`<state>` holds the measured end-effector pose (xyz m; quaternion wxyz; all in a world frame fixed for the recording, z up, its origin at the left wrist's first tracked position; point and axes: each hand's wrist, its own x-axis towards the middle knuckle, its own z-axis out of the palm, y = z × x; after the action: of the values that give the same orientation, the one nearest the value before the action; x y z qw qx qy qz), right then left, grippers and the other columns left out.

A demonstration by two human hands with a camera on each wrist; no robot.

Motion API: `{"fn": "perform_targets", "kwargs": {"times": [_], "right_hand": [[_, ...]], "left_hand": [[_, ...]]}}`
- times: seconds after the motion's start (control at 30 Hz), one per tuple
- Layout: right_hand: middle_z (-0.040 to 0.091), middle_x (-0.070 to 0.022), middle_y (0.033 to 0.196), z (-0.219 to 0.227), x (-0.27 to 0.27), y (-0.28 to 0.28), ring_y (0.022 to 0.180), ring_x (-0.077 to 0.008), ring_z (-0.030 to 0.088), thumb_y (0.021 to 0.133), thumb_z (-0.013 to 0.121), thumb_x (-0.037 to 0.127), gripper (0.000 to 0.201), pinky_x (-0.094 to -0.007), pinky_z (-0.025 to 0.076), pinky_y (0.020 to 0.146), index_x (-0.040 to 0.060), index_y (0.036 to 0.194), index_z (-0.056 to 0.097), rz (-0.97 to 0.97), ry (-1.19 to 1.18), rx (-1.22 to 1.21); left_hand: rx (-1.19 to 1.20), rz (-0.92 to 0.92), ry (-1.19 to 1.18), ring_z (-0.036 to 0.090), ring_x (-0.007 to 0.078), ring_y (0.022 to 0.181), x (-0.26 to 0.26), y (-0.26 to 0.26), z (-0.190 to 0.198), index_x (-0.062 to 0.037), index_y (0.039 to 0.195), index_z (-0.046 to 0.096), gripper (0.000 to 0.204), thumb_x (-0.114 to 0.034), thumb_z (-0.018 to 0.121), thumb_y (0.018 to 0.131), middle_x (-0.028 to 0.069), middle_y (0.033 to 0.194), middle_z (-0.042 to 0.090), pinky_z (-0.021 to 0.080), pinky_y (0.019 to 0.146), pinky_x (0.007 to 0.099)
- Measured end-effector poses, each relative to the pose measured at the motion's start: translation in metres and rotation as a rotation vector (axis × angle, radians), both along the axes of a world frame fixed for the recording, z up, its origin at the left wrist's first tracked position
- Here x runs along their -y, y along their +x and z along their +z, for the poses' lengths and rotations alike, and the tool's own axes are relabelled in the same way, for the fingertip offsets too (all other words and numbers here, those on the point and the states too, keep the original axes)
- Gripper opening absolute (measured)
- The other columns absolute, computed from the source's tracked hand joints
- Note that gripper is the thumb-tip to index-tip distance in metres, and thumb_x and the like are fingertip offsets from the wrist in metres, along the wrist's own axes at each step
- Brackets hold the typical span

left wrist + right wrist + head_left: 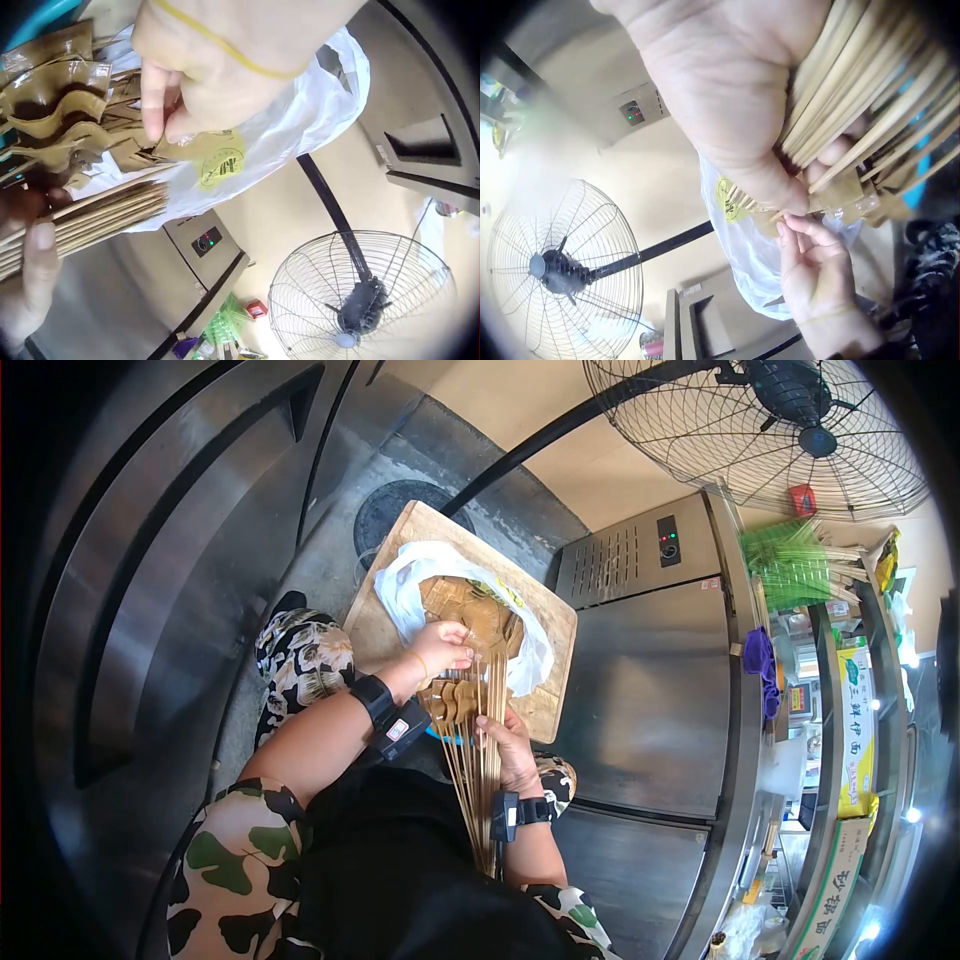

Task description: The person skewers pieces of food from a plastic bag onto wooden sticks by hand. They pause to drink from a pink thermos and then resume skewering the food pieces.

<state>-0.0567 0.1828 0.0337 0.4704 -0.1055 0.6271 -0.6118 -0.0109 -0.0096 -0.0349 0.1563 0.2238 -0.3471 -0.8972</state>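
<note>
My right hand [512, 748] grips a bundle of thin wooden sticks [487, 770]; its thumb lies along them in the left wrist view. Folded, wavy brown pieces [56, 105] are threaded on several sticks, left of the bundle. My left hand [440, 650] is just beyond them, its thumb and finger pinching a brown piece [180, 146] near the stick tips. More flat brown pieces [465, 610] lie in an open white plastic bag [400, 585]. In the right wrist view, the left fingertips [786, 221] meet close to the right thumb.
The bag rests on a wooden board [555, 710]. A blue rim [445, 736] shows below the sticks. Steel cabinets [640, 700] stand to the right, a steel unit [190, 560] to the left. A wire fan [770, 430] and loaded shelves [835, 660] are at the right.
</note>
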Motion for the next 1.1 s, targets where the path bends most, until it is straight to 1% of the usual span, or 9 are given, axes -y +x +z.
{"fn": "perform_targets", "kwargs": {"times": [0.2,0.33,0.53,0.63,0.73,0.83,0.9,1.03,1.1], "right_hand": [[0.059,0.0015,0.073,-0.002,0.003,0.002,0.058,-0.0060,0.052,0.081,0.064,0.004,0.014,-0.0192,0.043,0.052,0.0055,0.094,0.059,-0.016,0.011,-0.014],[0.059,0.0017,0.076,-0.008,0.000,-0.003,0.063,-0.0068,0.055,0.081,0.062,0.002,0.022,-0.0210,0.047,0.058,0.0060,0.102,0.059,0.015,0.031,-0.028],[0.060,0.0010,0.078,-0.008,0.001,-0.003,0.065,-0.0074,0.056,0.080,0.062,0.002,0.023,-0.0214,0.048,0.058,0.0062,0.103,0.059,-0.002,0.036,-0.027],[0.060,0.0011,0.077,-0.010,0.000,-0.005,0.064,-0.0072,0.055,0.081,0.063,0.003,0.021,-0.0210,0.047,0.057,0.0061,0.101,0.058,0.004,0.026,-0.022],[0.059,0.0016,0.074,-0.007,0.003,-0.001,0.061,-0.0065,0.054,0.081,0.063,0.003,0.017,-0.0198,0.044,0.054,0.0058,0.097,0.058,-0.012,0.022,-0.022],[0.059,0.0019,0.073,-0.006,0.004,0.001,0.060,-0.0061,0.053,0.081,0.064,0.003,0.016,-0.0193,0.044,0.053,0.0058,0.096,0.058,-0.016,0.031,-0.038],[0.058,0.0021,0.073,-0.003,0.006,0.003,0.059,-0.0058,0.052,0.081,0.064,0.003,0.016,-0.0190,0.043,0.053,0.0058,0.095,0.058,-0.028,0.047,-0.068],[0.059,0.0020,0.073,-0.008,0.003,-0.001,0.059,-0.0055,0.052,0.081,0.064,0.002,0.016,-0.0185,0.043,0.052,0.0057,0.095,0.058,-0.008,0.024,-0.044],[0.059,0.0019,0.073,-0.007,0.002,-0.001,0.058,-0.0055,0.052,0.081,0.064,0.002,0.016,-0.0182,0.043,0.052,0.0057,0.095,0.058,0.006,0.014,-0.045]], "left_hand": [[-0.038,0.007,0.027,0.064,0.0206,0.080,-0.002,0.000,0.003,0.0013,0.099,0.054,0.020,0.007,0.059,0.080,0.0115,0.091,0.060,0.057,0.070,0.0284],[-0.036,0.042,-0.006,0.064,0.0190,0.079,-0.004,0.003,0.009,0.0019,0.098,0.054,0.019,0.008,0.058,0.080,0.0101,0.088,0.060,0.056,0.067,0.0266],[0.013,-0.023,-0.541,0.061,0.0107,0.075,-0.014,0.008,0.010,0.0010,0.088,0.057,0.011,0.008,0.057,0.081,0.0074,0.083,0.063,0.053,0.062,0.0234],[0.035,-0.010,-0.537,0.060,0.0092,0.069,-0.015,0.007,0.007,0.0009,0.085,0.058,0.005,0.003,0.060,0.081,0.0058,0.078,0.063,0.051,0.059,0.0229],[0.181,0.118,-0.767,0.059,0.0090,0.064,-0.013,-0.003,-0.007,0.0014,0.089,0.056,0.010,-0.001,0.062,0.082,0.0044,0.074,0.062,0.049,0.054,0.0224],[0.250,0.305,-0.704,0.058,0.0084,0.061,-0.013,-0.004,-0.009,0.0007,0.094,0.055,0.015,-0.007,0.062,0.084,0.0043,0.074,0.062,0.048,0.051,0.0228],[0.248,0.250,-0.601,0.061,0.0148,0.064,-0.013,0.002,0.003,-0.0015,0.094,0.056,0.018,-0.010,0.065,0.081,0.0081,0.075,0.063,0.049,0.055,0.0281],[0.099,0.081,-0.447,0.058,0.0084,0.064,-0.008,0.003,0.007,-0.0037,0.102,0.057,0.019,-0.012,0.061,0.086,0.0031,0.080,0.063,0.048,0.051,0.0231],[0.101,0.010,-0.293,0.059,0.0084,0.069,-0.006,0.002,0.005,-0.0044,0.102,0.059,0.019,-0.015,0.062,0.086,0.0030,0.083,0.063,0.049,0.055,0.0224]]}}
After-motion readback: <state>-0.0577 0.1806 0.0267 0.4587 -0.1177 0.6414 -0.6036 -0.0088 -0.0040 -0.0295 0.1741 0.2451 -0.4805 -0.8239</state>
